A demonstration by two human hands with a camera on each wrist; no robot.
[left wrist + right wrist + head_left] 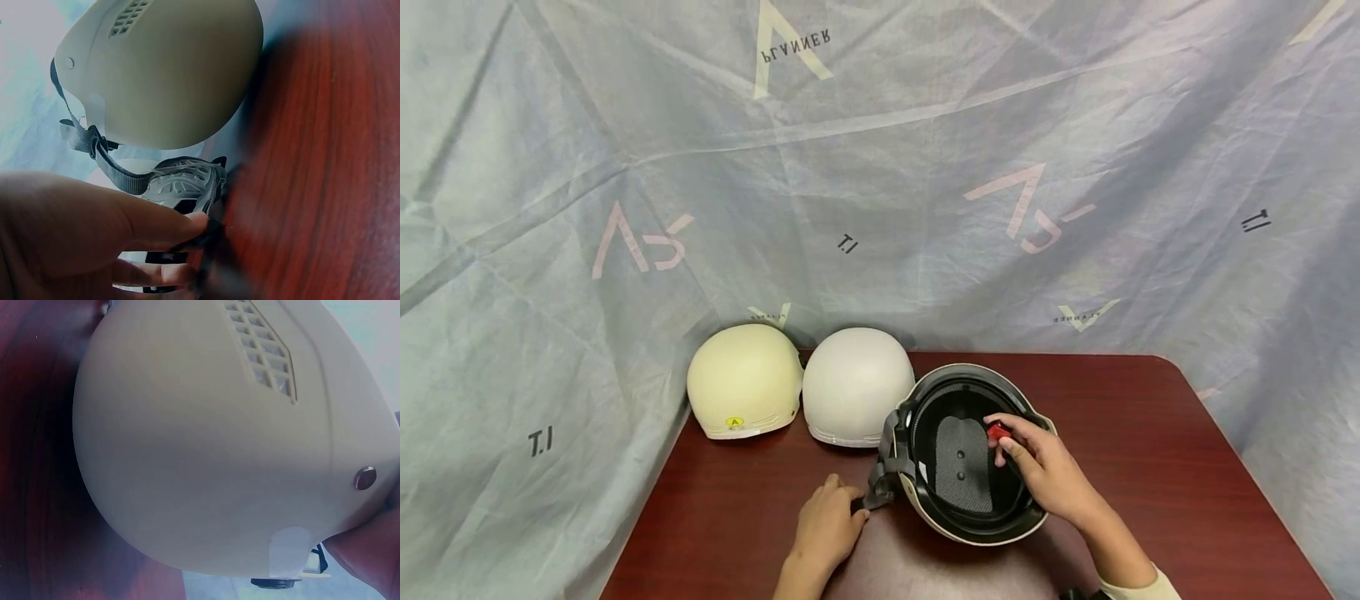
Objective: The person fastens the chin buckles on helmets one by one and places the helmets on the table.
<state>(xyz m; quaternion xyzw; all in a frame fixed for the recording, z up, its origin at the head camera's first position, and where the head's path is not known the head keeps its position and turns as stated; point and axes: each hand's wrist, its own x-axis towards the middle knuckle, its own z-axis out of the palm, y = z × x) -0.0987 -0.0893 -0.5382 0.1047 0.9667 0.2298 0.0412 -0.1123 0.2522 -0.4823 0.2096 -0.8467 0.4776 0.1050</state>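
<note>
An upturned cream helmet (pixel 966 533) lies with its black padded inside (pixel 962 462) facing up. My right hand (pixel 1048 467) reaches over its right rim and pinches a small red buckle piece (pixel 997 432) above the padding. At the helmet's left side, my left hand (pixel 829 521) grips the end of the dark chin strap (pixel 880 492) close over the table. In the left wrist view the strap (pixel 128 178) runs down from the shell to a clear-covered chin cup (pixel 184 181), beside my thumb. The right wrist view is mostly filled by the vented outer shell (pixel 206 444).
Behind to the left, a pale yellow helmet (pixel 745 379) with a yellow sticker and a white helmet (pixel 857 387) stand side by side, domes up. The dark red wooden table (pixel 1150 450) ends at a grey printed cloth (pixel 880 208) hanging behind it.
</note>
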